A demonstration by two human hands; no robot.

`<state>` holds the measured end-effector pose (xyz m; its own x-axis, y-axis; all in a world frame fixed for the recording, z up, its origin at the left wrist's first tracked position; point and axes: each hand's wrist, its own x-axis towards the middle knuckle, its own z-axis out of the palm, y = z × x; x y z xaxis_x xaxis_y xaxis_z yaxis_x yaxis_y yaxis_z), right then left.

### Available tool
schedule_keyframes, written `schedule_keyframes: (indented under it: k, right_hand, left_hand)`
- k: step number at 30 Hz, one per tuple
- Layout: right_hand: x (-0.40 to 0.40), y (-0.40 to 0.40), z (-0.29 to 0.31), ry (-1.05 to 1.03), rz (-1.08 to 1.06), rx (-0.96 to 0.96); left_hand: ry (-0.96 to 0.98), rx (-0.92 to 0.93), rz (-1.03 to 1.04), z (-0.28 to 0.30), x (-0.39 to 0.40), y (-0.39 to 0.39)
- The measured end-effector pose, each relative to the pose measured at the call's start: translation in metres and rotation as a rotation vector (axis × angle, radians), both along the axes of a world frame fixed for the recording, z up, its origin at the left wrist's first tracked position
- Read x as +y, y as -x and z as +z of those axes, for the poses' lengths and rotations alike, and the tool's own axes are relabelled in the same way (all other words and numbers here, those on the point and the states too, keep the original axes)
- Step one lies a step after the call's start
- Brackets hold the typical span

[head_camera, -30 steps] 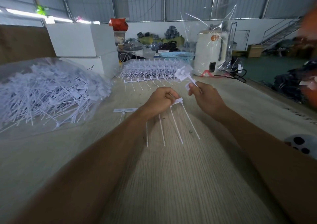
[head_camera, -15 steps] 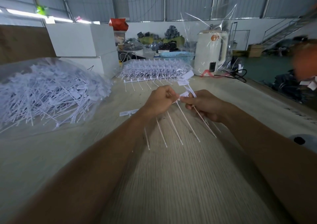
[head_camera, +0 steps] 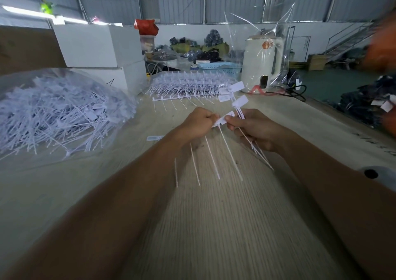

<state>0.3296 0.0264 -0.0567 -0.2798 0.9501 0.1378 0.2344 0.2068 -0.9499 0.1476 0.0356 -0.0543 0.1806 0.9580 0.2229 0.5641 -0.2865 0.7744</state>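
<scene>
My left hand [head_camera: 198, 123] grips a strip of joined white tag ties [head_camera: 212, 157] above the wooden table [head_camera: 214, 226]; their thin tails hang down toward me. My right hand [head_camera: 255, 129] pinches the flat head of the end tie [head_camera: 224, 120] on that strip with thumb and finger. The same hand also holds a small bunch of separated ties [head_camera: 240, 101], heads sticking up and tails poking out below the palm. Both hands meet at the strip's right end.
A clear bag heaped with loose white ties [head_camera: 53, 112] lies at the left. Stacked strips of ties [head_camera: 188, 84] sit at the back, one strip [head_camera: 177, 99] in front of them. White boxes [head_camera: 102, 50], a blue basket [head_camera: 220, 68] and a white appliance [head_camera: 263, 63] stand behind. A single tag [head_camera: 154, 138] lies on the table.
My right hand came down from beside the strip and closed in on its end tie. The bunch of loose ties in it has risen and tilted upright.
</scene>
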Motion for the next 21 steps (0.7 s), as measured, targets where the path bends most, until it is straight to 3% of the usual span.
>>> schedule_keyframes:
  k: [6,10,21]
  right_hand:
    - [-0.001,-0.002,0.005,-0.333,0.078,-0.286]
    - [0.002,0.002,0.001,-0.501,0.01,-0.445]
    - [0.009,0.002,-0.01,-0.647,-0.06,-0.541]
  left_hand:
    - [0.032,0.048,-0.056,-0.002,-0.006,0.005]
    - [0.035,0.09,-0.053,-0.004,-0.004,0.006]
    - [0.017,0.147,-0.016,-0.006,-0.001,0.008]
